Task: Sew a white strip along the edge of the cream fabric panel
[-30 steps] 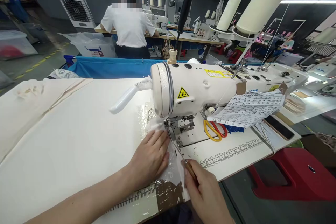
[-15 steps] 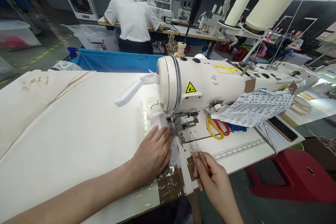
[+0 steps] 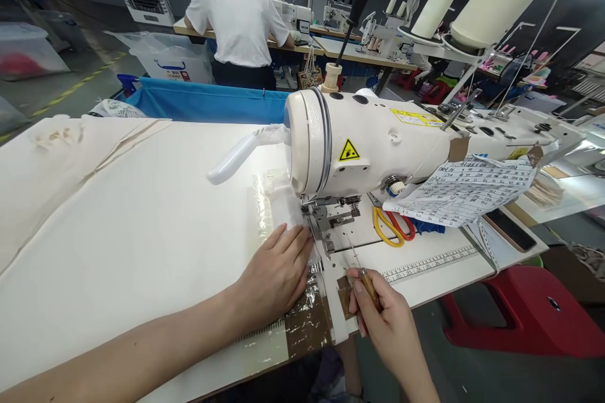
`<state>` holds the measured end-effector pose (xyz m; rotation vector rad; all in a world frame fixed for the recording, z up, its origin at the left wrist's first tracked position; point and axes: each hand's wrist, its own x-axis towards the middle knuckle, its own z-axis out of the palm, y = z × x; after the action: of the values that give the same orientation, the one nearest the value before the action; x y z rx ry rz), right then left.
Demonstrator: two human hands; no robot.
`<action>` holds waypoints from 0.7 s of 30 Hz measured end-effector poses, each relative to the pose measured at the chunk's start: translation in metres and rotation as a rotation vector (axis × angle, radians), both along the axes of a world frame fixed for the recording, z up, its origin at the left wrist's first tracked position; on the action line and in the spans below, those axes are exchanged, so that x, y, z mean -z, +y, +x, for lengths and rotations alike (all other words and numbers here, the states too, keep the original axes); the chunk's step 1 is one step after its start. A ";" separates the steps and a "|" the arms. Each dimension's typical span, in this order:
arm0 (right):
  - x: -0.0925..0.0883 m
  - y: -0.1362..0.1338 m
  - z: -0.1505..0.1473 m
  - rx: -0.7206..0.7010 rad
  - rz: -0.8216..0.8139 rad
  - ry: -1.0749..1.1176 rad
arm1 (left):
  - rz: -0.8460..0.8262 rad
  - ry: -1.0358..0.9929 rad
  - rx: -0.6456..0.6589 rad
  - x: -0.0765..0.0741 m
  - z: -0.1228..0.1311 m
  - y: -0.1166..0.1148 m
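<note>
A white fabric strip (image 3: 288, 217) was laid on the pale surface (image 3: 142, 227) just left of the presser foot (image 3: 326, 223) of the white sewing machine (image 3: 368, 145); it was pressed flat under the left hand (image 3: 278, 271), whose grip was spread wide, fingers together and palm down, pinching nothing; the right hand (image 3: 382, 315) was closed in a pinching grip on a wooden-handled awl (image 3: 362, 271), its thin metal tip pointed toward the foot. The strip was judged light, soft and limp, likely to slide on the glossy tape (image 3: 305, 315) stuck along the near edge, so it would best be held flat by its near end, close to the foot; yellow and red scissors (image 3: 392, 230) were seen to the right, under a printed sheet (image 3: 463, 192).
</note>
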<state>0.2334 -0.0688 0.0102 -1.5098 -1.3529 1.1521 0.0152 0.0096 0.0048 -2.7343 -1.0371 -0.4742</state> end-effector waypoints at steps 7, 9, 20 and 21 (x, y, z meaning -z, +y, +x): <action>-0.005 -0.003 -0.004 0.067 -0.020 0.052 | 0.013 0.002 0.002 0.000 0.000 -0.001; -0.004 -0.004 -0.003 0.074 -0.023 0.064 | 0.012 0.001 -0.001 -0.001 0.000 -0.002; 0.005 -0.013 -0.012 0.154 0.215 -0.162 | 0.002 -0.012 -0.012 -0.001 0.001 0.006; 0.005 -0.011 -0.014 0.139 0.276 -0.183 | -0.004 -0.015 -0.017 0.000 0.000 0.008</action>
<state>0.2194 -0.0801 0.0049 -1.5057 -1.4372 0.7222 0.0157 0.0172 0.0043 -2.7276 -1.0649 -0.4911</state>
